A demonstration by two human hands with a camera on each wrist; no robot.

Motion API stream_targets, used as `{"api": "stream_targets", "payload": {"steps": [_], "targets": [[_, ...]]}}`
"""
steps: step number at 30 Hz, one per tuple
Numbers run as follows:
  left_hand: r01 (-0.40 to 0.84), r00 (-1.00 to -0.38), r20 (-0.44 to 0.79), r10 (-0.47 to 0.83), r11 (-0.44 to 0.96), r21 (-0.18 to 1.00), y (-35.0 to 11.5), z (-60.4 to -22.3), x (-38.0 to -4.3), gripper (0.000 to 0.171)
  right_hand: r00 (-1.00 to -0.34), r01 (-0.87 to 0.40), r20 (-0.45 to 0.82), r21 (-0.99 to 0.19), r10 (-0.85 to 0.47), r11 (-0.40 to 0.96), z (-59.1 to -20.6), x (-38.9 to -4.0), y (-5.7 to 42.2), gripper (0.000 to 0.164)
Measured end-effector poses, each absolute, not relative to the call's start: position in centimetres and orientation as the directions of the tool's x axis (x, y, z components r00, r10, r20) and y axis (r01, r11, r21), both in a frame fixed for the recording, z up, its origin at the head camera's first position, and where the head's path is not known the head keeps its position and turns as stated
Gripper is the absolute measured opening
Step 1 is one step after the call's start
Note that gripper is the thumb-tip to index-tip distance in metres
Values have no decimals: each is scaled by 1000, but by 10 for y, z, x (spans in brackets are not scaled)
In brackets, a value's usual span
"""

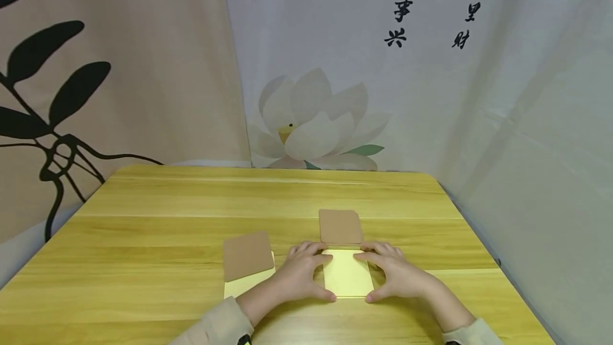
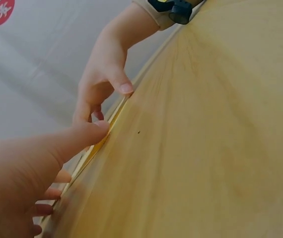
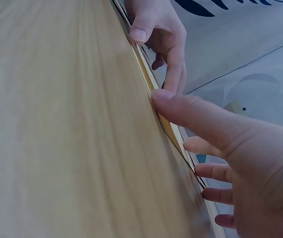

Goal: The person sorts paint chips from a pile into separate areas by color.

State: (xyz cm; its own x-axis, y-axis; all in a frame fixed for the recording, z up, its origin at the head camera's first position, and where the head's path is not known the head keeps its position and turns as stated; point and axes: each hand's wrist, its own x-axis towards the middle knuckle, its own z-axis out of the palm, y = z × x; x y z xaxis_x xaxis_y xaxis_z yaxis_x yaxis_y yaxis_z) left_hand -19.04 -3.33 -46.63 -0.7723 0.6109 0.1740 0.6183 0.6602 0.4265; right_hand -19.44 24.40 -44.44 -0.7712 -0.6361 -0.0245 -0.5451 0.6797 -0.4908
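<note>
So, L grip [image 1: 300,276], R grip [image 1: 399,276], wide, holding pad [image 1: 347,277]

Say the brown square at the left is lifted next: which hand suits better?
Probably the left hand: it is nearer that brown square; the right hand is across the yellow square between them.

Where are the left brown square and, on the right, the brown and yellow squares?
Left brown square [image 1: 247,256]: head view, face's middle.
Right brown square [image 1: 340,227]: head view, face's middle.
Right yellow square [image 1: 348,276]: head view, face's middle.

Smooth wood-grained tabletop [image 1: 158,260]; matt yellow sheet [image 1: 347,277], apparently paper.
</note>
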Motion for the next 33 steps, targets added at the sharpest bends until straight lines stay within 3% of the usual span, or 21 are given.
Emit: {"api": "stream_targets", "payload": {"steps": [9, 21, 33], "targets": [[642, -753, 229, 617, 615, 458, -49, -461, -188, 80, -786, -544, 9, -487, -619, 684, -444, -194, 240, 86], [565, -801, 217, 558, 587, 580, -104, -459, -185, 77, -753, -599, 92, -506, -651, 621, -444, -197, 203, 82], [564, -825, 311, 472, 643, 519, -160, -465, -187, 77, -683, -661, 97, -503, -724, 556, -438, -212, 146, 84]]}}
